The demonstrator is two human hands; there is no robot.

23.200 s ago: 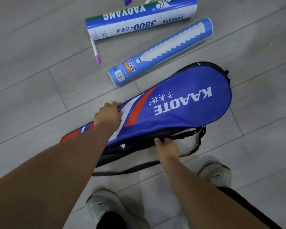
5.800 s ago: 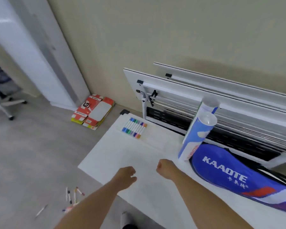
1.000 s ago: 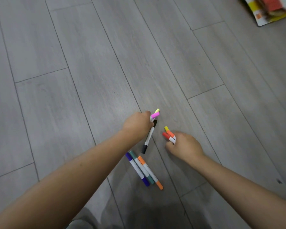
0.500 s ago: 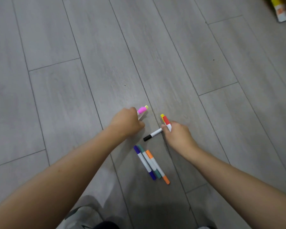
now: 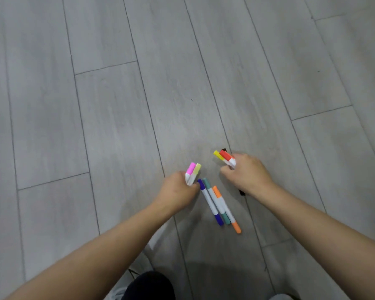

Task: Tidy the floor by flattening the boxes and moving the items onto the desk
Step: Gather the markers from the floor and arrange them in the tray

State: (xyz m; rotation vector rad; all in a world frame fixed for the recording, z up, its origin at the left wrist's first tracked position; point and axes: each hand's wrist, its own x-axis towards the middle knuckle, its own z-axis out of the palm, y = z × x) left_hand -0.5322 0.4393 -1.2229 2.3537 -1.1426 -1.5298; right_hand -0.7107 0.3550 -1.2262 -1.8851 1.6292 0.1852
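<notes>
Three markers lie side by side on the grey floor: a purple marker (image 5: pixel 210 202), a teal marker (image 5: pixel 217 201) and an orange marker (image 5: pixel 226 210). My left hand (image 5: pixel 178 191) grips a pink marker (image 5: pixel 190 168) and a pale yellow marker (image 5: pixel 196 169), and its fingers sit right beside the purple cap. My right hand (image 5: pixel 247 174) grips a bunch of markers (image 5: pixel 225 156) with yellow, red and black caps; the black marker's other end (image 5: pixel 242 192) pokes out below the hand.
Grey plank floor (image 5: pixel 117 105) fills the view. My shoes show at the bottom edge, one (image 5: pixel 149 284) between my forearms. No desk or boxes are in view.
My right hand has picked the black marker off the floor and added it to its bunch. My left hand moved down next to the three lying markers. The camera shifted.
</notes>
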